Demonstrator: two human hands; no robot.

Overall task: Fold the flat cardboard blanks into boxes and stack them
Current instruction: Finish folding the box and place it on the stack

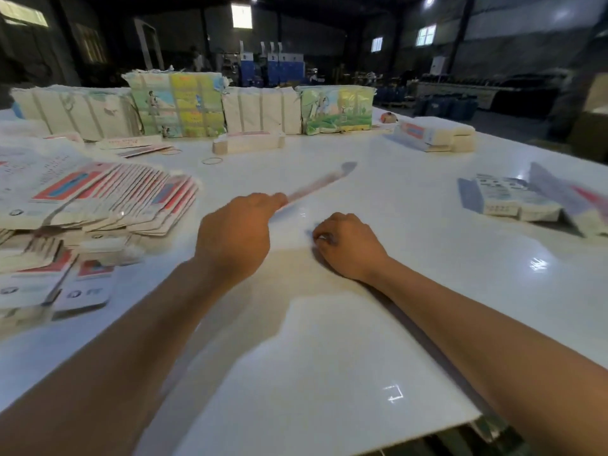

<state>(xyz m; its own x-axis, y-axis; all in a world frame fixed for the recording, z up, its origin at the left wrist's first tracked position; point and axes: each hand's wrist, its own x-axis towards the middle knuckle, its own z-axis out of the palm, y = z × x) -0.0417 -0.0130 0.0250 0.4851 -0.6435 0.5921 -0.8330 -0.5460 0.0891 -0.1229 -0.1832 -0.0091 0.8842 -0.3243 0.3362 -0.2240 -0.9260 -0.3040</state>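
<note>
The left hand [235,236] pinches one flat cardboard blank [317,184] by its near end, holding it edge-on and blurred above the white desk [411,291]. The right hand [348,246] rests on the desk just beside it, fingers curled; whether they hold anything I cannot tell. The blank looks light, thin and springy, likely to flex or crease if squeezed mid-panel, so a grip along opposite folded edges seems best. More blanks lie fanned in a pile [108,199] to the left; folded boxes [513,200] sit to the right.
</note>
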